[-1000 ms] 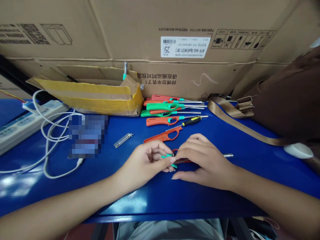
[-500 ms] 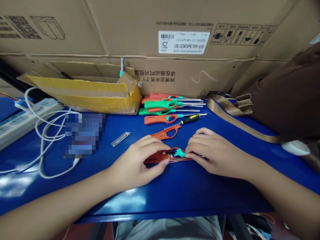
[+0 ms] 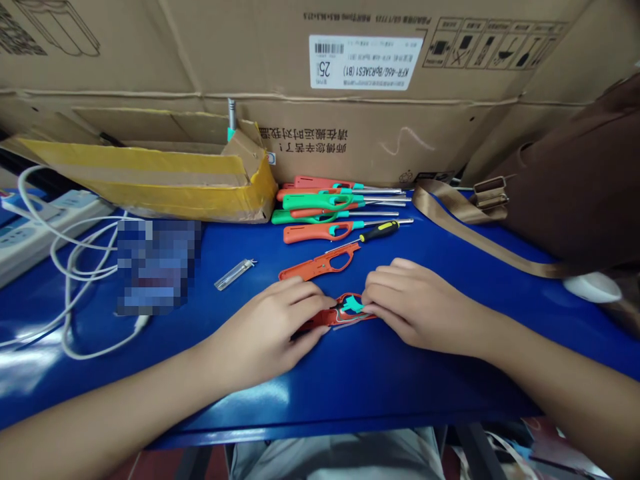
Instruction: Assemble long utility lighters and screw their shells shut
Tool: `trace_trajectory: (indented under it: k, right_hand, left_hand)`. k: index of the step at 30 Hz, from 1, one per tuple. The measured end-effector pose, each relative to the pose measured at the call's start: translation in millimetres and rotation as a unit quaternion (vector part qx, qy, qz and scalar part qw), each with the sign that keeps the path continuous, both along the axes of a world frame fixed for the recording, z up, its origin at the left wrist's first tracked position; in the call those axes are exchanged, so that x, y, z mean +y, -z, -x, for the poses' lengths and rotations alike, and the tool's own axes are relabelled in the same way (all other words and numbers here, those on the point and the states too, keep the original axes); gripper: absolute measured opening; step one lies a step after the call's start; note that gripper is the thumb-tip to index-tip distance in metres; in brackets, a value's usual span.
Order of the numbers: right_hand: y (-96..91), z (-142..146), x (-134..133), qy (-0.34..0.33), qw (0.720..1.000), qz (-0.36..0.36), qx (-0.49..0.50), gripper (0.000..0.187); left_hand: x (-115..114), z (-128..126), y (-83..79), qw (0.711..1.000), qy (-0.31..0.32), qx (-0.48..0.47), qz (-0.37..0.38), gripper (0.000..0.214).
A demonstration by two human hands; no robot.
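Note:
Both hands rest on the blue table (image 3: 350, 380) over an opened orange lighter shell (image 3: 330, 316) lying flat. My left hand (image 3: 270, 330) has its fingers curled down on the shell's left part, holding it. My right hand (image 3: 417, 303) pinches the small green trigger piece (image 3: 353, 305) sitting in the shell. Just beyond lies a separate orange shell half (image 3: 320, 262), and a small yellow-and-black screwdriver (image 3: 377, 231) lies behind that.
A stack of finished orange and green lighters (image 3: 330, 207) lies at the back. A small metal part (image 3: 234, 274) sits left of the hands. A yellow-taped carton (image 3: 150, 177), white cables and power strip (image 3: 40, 230) are left; a brown bag with strap (image 3: 575, 193) is right.
The hands have spread apart, uncovering the orange shell. The green trigger piece, held between both hands earlier, now sits in the shell under my right fingertips. The view tilted slightly.

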State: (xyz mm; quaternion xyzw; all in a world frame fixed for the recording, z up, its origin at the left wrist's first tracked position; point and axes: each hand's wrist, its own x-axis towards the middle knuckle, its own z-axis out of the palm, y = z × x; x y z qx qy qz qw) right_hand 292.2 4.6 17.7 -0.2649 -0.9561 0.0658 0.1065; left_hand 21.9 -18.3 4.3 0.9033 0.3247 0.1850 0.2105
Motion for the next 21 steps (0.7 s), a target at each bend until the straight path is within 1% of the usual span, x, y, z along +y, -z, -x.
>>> trace_trajectory:
  k: [7, 14, 21]
  right_hand:
    - [1.1, 2.1, 0.0, -0.008, 0.999, -0.004, 0.049, 0.024]
    - [-2.7, -0.5, 0.5, 0.002, 1.000, -0.023, -0.001, 0.027]
    - [3.0, 2.1, 0.1, -0.004, 1.000, 0.019, 0.007, 0.021]
  left_hand:
    - [1.8, -0.5, 1.2, 0.999, -0.010, -0.018, 0.043, 0.023]
    - [2.2, -1.1, 1.2, 0.998, -0.012, -0.022, 0.059, 0.024]
    - [2.1, -0.2, 2.7, 0.997, -0.021, -0.023, 0.067, 0.023]
